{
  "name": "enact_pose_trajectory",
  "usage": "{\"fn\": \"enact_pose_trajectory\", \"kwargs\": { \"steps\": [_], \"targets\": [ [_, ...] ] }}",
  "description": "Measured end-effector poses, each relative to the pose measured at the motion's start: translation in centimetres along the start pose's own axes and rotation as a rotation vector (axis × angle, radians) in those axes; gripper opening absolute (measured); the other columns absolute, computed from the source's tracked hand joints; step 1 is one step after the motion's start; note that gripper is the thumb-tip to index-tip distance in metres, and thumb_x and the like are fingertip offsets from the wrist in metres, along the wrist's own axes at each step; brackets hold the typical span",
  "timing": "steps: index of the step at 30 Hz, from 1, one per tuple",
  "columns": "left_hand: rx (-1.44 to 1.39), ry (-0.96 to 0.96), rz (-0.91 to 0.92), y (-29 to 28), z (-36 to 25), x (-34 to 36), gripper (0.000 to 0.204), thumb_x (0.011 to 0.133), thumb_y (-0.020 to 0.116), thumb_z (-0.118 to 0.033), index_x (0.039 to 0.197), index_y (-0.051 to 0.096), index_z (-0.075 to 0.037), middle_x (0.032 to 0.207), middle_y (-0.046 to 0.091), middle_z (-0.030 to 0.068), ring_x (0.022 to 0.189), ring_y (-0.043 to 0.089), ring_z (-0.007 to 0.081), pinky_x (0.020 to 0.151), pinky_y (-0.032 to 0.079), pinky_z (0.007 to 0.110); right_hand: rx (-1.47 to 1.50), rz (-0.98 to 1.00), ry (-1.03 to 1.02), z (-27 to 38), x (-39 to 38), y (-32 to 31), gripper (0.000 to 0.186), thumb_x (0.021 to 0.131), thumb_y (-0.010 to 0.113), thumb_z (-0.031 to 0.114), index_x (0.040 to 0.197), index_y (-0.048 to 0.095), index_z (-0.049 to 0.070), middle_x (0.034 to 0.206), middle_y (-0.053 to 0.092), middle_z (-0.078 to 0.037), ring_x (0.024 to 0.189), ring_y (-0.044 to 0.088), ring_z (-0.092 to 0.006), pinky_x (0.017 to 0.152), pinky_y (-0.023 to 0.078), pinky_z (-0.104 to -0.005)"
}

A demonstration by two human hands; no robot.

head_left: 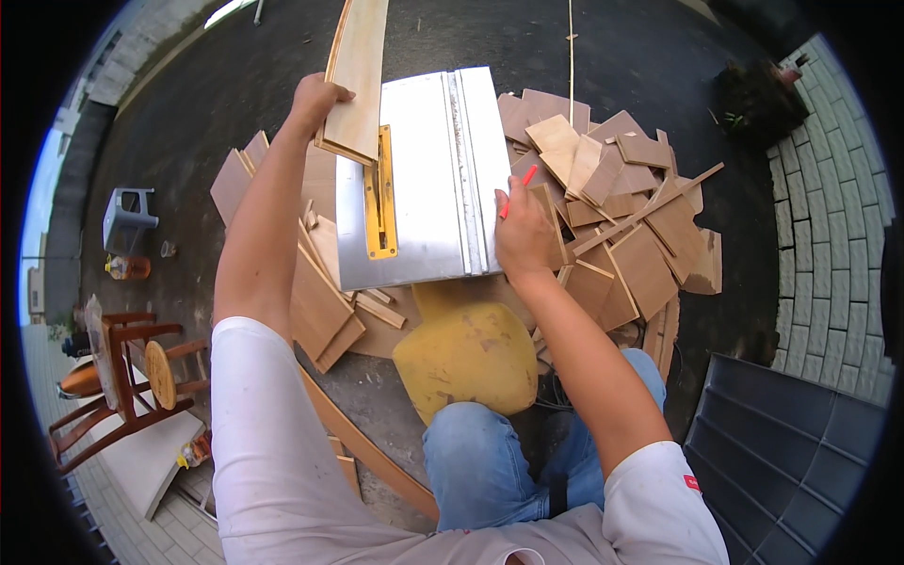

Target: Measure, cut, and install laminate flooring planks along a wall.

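Observation:
My left hand (316,102) grips a long, pale wooden board (359,75) by its left side, its near end hanging over the far left part of a silver saw table (428,179). That end shows more than one layer; I cannot tell if it is one piece or several stacked. Just below the board lies the yellow slotted insert (383,202) in the metal top; the blade cannot be made out. At the table's right edge my right hand (524,231) is closed around a red pencil or marker (518,192). A scuffed yellow base (464,353) stands under the tabletop.
Wood offcuts (650,245) pile up to the right of the saw, with more board pieces (320,320) to its left. A grey plastic stool (129,219), a bottle (128,267) and a wooden chair (122,358) are at the left. A dark panel (767,452) lies lower right, near a block wall (838,226).

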State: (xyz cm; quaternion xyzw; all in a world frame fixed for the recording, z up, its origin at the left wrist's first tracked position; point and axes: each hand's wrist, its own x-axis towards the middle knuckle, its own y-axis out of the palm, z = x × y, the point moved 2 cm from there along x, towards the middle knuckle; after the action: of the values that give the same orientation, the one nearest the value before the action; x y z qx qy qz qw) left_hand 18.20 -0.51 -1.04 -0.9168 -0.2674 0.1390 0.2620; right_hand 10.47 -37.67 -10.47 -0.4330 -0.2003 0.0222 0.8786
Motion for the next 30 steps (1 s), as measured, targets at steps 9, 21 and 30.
{"fn": "enact_pose_trajectory", "kwargs": {
  "steps": [9,21,30],
  "targets": [
    [-0.048,-0.047,0.040,-0.4,0.2,-2.9,0.029,0.074,0.071,0.000,0.101,0.067,0.010,0.088,0.071,0.0203,0.069,0.072,0.0277,0.068,0.057,0.036,0.004,-0.003,0.008,0.2,-0.1,0.2,0.034,0.100,0.055,0.029,0.122,0.054,0.004,0.104,0.067,-0.015,0.096,0.064,-0.0349,0.077,0.053,-0.0490],
    [-0.086,-0.053,0.075,-0.8,1.6,-6.6,0.029,0.076,0.070,-0.001,0.103,0.064,0.010,0.089,0.070,0.0198,0.069,0.072,0.0267,0.067,0.058,0.036,0.035,0.031,0.037,0.5,0.1,-0.2,0.034,0.101,0.053,0.030,0.121,0.054,0.003,0.105,0.066,-0.017,0.097,0.064,-0.0368,0.079,0.052,-0.0500],
    [-0.143,-0.068,0.081,-0.9,2.3,-11.1,0.035,0.079,0.068,0.001,0.112,0.061,0.008,0.096,0.070,0.0202,0.073,0.072,0.0260,0.071,0.059,0.035,-0.008,-0.041,0.010,0.0,0.0,0.5,0.030,0.099,0.055,0.032,0.114,0.053,0.005,0.096,0.066,-0.016,0.091,0.065,-0.0357,0.073,0.053,-0.0501]
  ]
}}
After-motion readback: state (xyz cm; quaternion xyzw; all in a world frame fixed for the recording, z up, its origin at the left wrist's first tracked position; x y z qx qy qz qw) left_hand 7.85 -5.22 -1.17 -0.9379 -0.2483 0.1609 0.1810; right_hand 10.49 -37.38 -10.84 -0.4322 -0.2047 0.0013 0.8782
